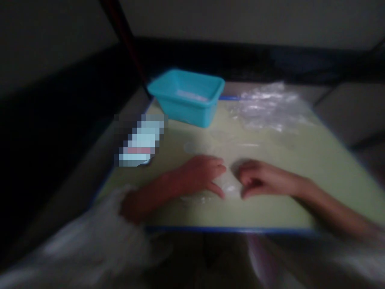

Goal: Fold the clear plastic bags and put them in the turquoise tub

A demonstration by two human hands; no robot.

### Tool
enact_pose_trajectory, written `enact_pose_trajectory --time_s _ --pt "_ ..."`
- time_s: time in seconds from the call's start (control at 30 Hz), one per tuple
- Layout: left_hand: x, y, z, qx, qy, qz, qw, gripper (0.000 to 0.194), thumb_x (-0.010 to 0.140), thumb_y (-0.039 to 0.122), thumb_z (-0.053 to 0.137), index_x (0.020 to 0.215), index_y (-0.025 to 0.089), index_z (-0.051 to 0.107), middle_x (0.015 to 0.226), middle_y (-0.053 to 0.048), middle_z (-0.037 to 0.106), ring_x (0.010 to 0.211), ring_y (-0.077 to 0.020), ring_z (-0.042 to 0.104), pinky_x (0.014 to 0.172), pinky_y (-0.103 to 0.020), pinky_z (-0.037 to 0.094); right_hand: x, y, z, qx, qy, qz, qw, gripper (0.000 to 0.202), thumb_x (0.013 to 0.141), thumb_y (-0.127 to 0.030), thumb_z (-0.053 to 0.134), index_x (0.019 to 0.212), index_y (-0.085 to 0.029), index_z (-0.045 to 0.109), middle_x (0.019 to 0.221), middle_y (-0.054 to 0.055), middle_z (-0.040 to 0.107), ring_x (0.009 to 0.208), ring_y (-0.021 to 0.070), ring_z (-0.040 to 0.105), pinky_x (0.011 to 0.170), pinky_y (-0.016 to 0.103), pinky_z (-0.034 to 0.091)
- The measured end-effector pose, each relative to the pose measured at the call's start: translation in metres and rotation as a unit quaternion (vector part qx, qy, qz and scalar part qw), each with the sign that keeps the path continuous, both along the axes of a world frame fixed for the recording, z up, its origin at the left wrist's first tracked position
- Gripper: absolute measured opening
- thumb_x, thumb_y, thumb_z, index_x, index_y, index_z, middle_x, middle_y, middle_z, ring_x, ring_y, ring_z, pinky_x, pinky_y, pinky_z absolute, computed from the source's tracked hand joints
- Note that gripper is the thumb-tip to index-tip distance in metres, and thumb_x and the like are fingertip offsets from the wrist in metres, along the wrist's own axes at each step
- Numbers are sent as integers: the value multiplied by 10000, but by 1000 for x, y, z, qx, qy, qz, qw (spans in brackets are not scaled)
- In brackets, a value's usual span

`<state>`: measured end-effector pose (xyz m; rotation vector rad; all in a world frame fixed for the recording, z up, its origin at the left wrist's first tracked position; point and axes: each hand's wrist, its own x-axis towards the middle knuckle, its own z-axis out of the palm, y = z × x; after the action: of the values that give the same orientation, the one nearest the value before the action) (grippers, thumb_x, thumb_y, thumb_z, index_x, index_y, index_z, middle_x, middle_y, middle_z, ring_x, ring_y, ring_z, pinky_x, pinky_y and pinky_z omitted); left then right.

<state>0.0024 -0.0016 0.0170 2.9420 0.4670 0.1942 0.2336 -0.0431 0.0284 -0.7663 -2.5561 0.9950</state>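
Left hand: The person's left hand (206,172) is lying low over the middle of the table, its thumb and fingers standing apart toward the other hand; I cannot tell whether it is pinching any film between them.
Right hand: The right hand (258,178) is facing it from just beside, its fingers curling inward and the thumb sitting below them with a dark hollow between; I cannot tell whether it is gripping anything.
Clear plastic: A glinting piece of clear plastic (231,189) is lying between the two hands, near both thumbs, its edges blurring into the tabletop.
More glints: Shiny clear film (197,199) is showing beneath the left wrist.
Beyond the knuckles: A flat clear patch (197,147) is resting on the table past the left hand.
Turquoise basin: The basin (183,110) is standing upright at the far left part of the table, something pale lying inside.
Crumpled heap: A heap of clear plastic (269,106) is spreading over the far right part.
Left edge: A bright, blocked-out item (141,140) is lying there, too masked to identify.
Table: The yellowish-green table (325,168) is showing a blue rim.
Sleeve: A whitish sleeve (105,233) is covering the left forearm near the elbow.
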Motion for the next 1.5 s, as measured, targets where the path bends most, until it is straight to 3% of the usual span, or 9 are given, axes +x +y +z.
enact_pose_trajectory --time_s 0.17,0.3,0.4,0.5,0.6,0.87,1.07,1.2,1.5 --pt "-5 8 9 17 -10 -23 1000 441 770 592 592 707 160 523 762 -28 572 697 -169 531 624 -265 357 1 -3 1 47 -9 2 999 284 852 -378 615 678 -172 527 672 -5 500 646 142 476 611 283 376" --pt "-13 20 20 80 -23 39 996 434 772 570 603 670 157 520 705 -9 558 646 -151 502 616 -262 346 -1 -6 1 128 0 26 991 356 882 -423 557 1087 -133 585 1048 125 627 973 225 563 841 394 440" --pt "-19 27 25 150 -39 107 982 389 843 495 562 677 144 539 712 -22 563 687 -161 516 664 -274 356 -8 -9 -2 156 -44 68 984 666 885 -479 522 1415 -128 322 1442 169 399 1334 259 341 1086 471 262" --pt "-23 32 24 191 -36 145 970 373 882 451 527 692 131 559 737 -42 577 710 -174 528 680 -290 362 -16 -12 -7 159 -102 79 979 795 896 -484 492 1491 -126 104 1535 156 199 1418 234 159 1152 460 100" --pt "-23 35 22 193 -25 161 968 372 915 425 475 714 128 571 748 -51 582 720 -183 538 686 -302 371 -22 -14 -12 150 -117 84 978 818 899 -474 487 1493 -113 57 1539 158 164 1423 221 133 1157 449 80" --pt "-22 39 17 114 -74 192 972 302 938 311 378 771 133 555 813 -68 568 789 -192 537 751 -325 417 -31 -13 -12 147 -111 95 978 829 889 -500 492 1488 -90 92 1531 169 182 1421 222 142 1158 453 91" --pt "-21 58 -8 -18 -176 217 960 164 867 197 398 898 131 545 973 -82 575 963 -187 529 883 -343 436 -29 1 -2 160 -101 71 979 796 906 -524 447 1488 -92 118 1531 176 171 1417 238 149 1158 433 157" --pt "-18 69 -24 -84 -199 218 952 219 860 209 407 964 118 577 1094 -105 603 1089 -186 524 989 -370 397 -25 12 -6 181 -108 25 977 742 916 -536 411 1467 -78 218 1510 193 234 1400 266 213 1143 468 203" --pt "-12 82 -31 -118 -231 190 947 260 884 237 398 951 150 633 1092 -72 625 1073 -161 554 989 -376 419 -25 13 -21 196 -110 -1 974 662 933 -488 413 1437 -75 294 1489 198 286 1392 259 242 1135 491 211"
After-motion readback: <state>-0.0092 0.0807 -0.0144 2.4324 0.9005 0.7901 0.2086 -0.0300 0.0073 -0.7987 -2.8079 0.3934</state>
